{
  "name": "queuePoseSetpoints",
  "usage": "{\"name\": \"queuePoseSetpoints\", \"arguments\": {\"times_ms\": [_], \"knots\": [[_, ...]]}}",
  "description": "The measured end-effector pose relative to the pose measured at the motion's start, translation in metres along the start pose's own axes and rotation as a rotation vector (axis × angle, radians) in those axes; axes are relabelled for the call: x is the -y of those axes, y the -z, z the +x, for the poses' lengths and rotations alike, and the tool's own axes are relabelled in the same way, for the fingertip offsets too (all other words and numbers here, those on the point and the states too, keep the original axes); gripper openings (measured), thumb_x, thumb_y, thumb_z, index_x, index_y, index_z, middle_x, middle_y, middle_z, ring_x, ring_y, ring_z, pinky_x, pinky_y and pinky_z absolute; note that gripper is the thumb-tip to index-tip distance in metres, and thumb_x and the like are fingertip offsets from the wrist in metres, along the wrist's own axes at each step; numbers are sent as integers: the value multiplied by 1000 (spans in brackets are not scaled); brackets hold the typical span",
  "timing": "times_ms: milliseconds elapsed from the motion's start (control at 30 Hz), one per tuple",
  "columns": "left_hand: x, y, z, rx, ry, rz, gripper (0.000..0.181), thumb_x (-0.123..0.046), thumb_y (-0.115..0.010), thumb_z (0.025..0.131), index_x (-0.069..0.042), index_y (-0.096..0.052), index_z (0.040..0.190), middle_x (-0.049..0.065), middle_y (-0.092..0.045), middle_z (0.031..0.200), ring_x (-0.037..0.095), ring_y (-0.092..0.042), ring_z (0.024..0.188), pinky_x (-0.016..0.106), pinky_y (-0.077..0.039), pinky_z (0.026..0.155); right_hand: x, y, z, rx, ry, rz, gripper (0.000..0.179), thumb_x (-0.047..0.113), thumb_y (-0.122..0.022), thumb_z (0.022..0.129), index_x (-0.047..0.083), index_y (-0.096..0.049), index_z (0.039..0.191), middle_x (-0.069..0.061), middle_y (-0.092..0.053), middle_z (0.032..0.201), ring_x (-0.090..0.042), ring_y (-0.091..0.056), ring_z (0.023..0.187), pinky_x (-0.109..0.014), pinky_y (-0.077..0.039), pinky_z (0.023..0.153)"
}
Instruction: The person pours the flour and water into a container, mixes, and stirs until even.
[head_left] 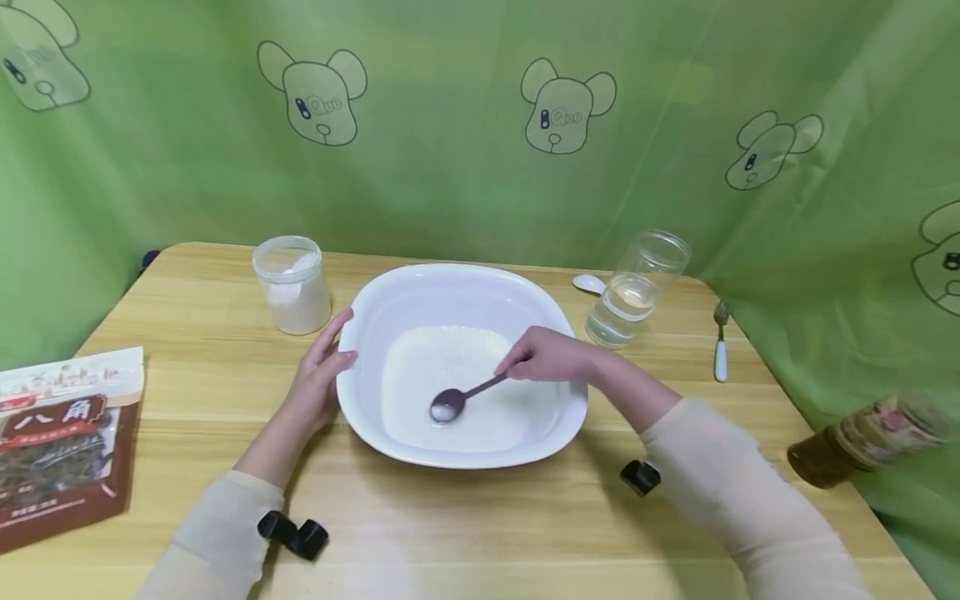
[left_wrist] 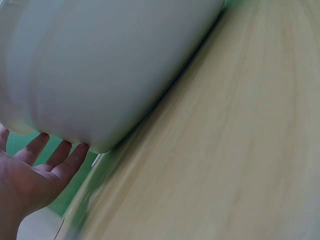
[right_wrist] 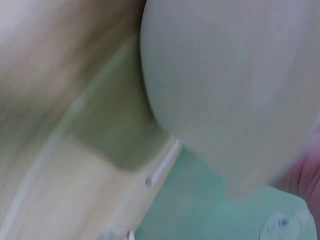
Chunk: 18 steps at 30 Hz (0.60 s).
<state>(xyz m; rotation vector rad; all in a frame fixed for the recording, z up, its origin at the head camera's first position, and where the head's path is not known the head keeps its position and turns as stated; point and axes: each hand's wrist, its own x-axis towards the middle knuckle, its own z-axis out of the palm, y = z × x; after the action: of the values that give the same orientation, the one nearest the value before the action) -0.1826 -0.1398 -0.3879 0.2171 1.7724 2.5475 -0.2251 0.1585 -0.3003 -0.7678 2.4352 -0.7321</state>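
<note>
Closest to the viewer, two pale sleeves come in over the bare near edge of the table [head_left: 420,533], a black strap piece at each wrist. The right hand [head_left: 551,354] is the nearer one to the spoon [head_left: 483,387]: its fingers pinch the end of the handle, above the right half of the bowl [head_left: 462,458]. From that hand the spoon lies to the left and a little toward the person, its long axis slanting down to its head, which holds something whitish over the pale inside of the bowl; whether it touches the bottom I cannot tell. By my judgement, any stirring or scooping turns on this slant and on the room left to the walls, more ample on the far side than on the near one. The left hand [head_left: 318,371] grips the bowl's left side, thumb at the rim and fingertips against the outer wall, as the left wrist view shows.

The bowl sits flat on the wood-grain table. Out to the left lies a bag [head_left: 112,492], to the right a bottle [head_left: 862,437] and a fork [head_left: 721,346]. Farther back stand a jar of white powder [head_left: 292,292] and a glass of clear liquid [head_left: 615,321], with a white spoon [head_left: 588,284] just beside it, and behind everything hangs a green curtain [head_left: 450,208]
</note>
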Motion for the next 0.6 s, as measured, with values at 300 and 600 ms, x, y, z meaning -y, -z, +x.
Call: {"name": "queuePoseSetpoints", "arguments": {"times_ms": [300,600], "knots": [[0,2,0,-5,4,-17,59,-1,-42,80,-15,-28,136,15,-36,125,21,-51,95,31,-50,71,-4,10,11,-220,-112,-79,21,4,-52,80,0,-66,95,-11,-63,83,-13,-42,55,-24,-38,53],[0,1,0,17,-8,-34,58,0,-43,80,-15,-29,135,16,-35,125,23,-51,96,32,-50,72,12,-7,19,-52,-51,-28,19,4,-53,80,3,-68,93,-8,-63,80,-12,-41,58,-21,-36,54]]}}
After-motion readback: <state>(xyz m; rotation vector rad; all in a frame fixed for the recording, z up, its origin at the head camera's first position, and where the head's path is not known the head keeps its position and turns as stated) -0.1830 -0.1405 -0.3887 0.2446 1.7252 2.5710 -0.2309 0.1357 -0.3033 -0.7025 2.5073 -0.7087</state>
